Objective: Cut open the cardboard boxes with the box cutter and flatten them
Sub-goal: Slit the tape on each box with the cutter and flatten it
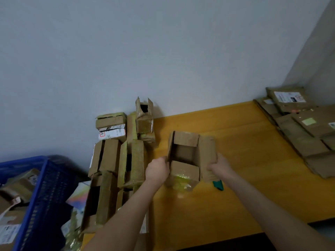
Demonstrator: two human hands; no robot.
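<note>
A small brown cardboard box (186,156) stands open on the yellow wooden table (244,160), its top flaps spread and yellowish tape on its near face. My left hand (157,170) grips the box's left flap and wall. My right hand (218,166) grips the right flap. A green-handled box cutter (218,184) lies on the table just under my right wrist, partly hidden by the box flap.
A pile of opened and taped boxes (116,160) stands against the wall at the left. Flattened cardboard (304,131) is stacked at the table's right end. A blue plastic crate (41,196) with more boxes sits at the lower left.
</note>
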